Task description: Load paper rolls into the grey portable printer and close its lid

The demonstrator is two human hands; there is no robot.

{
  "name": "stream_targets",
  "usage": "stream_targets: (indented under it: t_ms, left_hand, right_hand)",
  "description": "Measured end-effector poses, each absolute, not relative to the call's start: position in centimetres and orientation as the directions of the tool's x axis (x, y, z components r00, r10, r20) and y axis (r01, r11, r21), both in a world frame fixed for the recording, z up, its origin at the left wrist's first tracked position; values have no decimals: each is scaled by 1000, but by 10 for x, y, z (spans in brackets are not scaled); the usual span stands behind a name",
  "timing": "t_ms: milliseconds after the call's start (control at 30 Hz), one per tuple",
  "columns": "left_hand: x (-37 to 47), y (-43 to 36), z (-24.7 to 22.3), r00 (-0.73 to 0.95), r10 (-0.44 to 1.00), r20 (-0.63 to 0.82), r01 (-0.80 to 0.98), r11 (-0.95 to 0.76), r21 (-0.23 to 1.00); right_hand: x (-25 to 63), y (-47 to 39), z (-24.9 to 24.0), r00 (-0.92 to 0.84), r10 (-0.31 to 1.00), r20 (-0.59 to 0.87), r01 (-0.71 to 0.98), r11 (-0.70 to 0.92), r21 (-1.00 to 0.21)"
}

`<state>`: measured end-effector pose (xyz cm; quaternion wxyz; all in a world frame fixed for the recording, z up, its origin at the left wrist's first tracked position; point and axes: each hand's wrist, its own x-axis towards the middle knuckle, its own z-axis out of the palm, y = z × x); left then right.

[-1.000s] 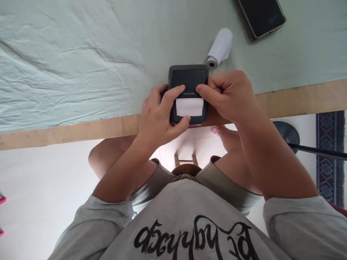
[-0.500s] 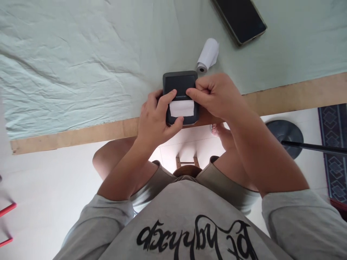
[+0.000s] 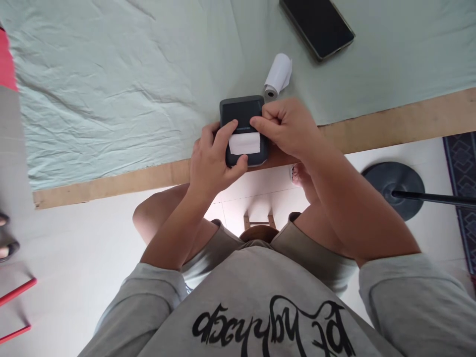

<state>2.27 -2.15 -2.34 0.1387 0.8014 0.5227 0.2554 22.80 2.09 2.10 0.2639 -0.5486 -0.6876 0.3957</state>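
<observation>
A small dark portable receipt printer (image 3: 242, 110) rests at the table's front edge. White paper (image 3: 244, 144) sticks out across its lower half. My left hand (image 3: 213, 158) grips the printer from its left side, index finger on the dark cover and thumb by the lower edge of the paper. On the right side, my right hand (image 3: 288, 126) is closed at the printer's edge, its thumb pressing on the cover and the other fingers curled. Just beyond the right hand lies a white paper roll (image 3: 278, 73) with its loose end lifted.
A black phone (image 3: 318, 27) lies at the back right on the pale green cloth (image 3: 122, 74). The bare wooden table edge (image 3: 394, 119) runs along the front. Below are a wooden stool (image 3: 258, 232), a round black stand base (image 3: 396, 191) and red bars (image 3: 18, 291).
The camera view has shifted slightly, so the table things sit a little further left. Both hands keep about the same hold on the printer.
</observation>
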Motion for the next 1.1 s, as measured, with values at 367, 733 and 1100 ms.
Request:
stream_targets:
  t_ms: [367, 733, 1100]
  left_hand:
    - [15, -24, -20, 260, 946, 192, 747, -324, 581]
    - [10, -30, -15, 341, 932, 123, 773, -353, 527]
    - [3, -21, -15, 343, 931, 121, 750, -349, 562]
  right_hand:
    - [227, 14, 7, 5, 999, 51, 489, 42, -871]
    - [218, 15, 15, -25, 999, 20, 613, 31, -790]
    - [221, 14, 9, -15, 1000, 2, 609, 11, -793]
